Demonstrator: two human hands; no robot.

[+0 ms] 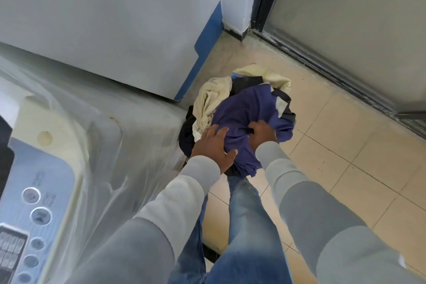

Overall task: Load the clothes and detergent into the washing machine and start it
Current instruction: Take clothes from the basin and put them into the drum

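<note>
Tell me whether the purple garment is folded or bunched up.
Bunched up: the purple garment lies crumpled atop the clothes pile, its cloth gathered in the right hand.

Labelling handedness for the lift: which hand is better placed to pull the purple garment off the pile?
Right hand, probably: its fingers are already curled into the purple garment, bunching it. The left hand only lies flat on the pile's edge, nearer the washing machine.

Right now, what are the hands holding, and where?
The right hand grips a bunched fold near the middle of the purple garment atop the clothes pile. The left hand lies spread on its near edge, fingers straight.
</note>
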